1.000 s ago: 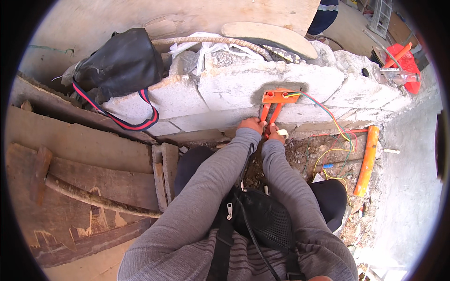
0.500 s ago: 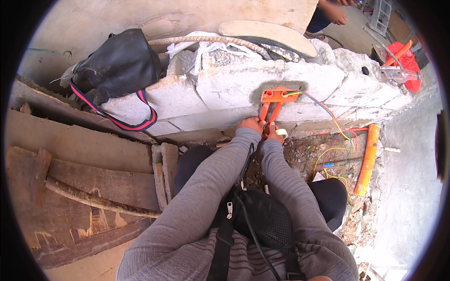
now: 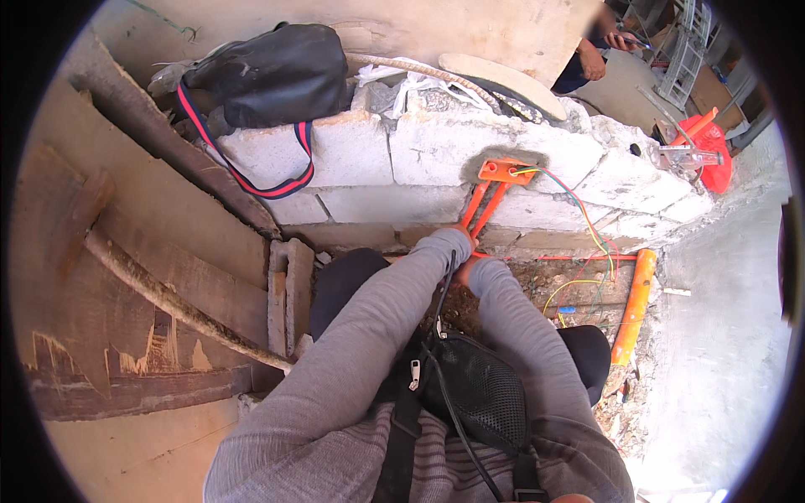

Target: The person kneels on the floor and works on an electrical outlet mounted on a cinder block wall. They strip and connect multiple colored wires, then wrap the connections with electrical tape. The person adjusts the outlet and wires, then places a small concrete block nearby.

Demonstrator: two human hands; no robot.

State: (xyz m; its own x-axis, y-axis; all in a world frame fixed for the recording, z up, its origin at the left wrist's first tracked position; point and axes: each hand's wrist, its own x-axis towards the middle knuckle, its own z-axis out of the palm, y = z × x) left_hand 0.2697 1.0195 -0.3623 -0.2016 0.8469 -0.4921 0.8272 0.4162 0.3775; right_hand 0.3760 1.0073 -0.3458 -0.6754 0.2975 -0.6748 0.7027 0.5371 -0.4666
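black bag (image 3: pixel 289 77), striped strap (image 3: pixel 267 193), grey ladder (image 3: pixel 677 80), red bag (image 3: pixel 715 172)

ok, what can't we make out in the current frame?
- Lower ends of the orange pipes: head view, hidden at the hands.
- Left hand's grip: head view, fingers hidden by its own back and wrist.
- Right hand's grip: head view, fingers mostly hidden, partly by the left wrist.
- Thing in the far person's hand: head view, too small.
- Dark thing at right: head view, cut off by the lens rim.
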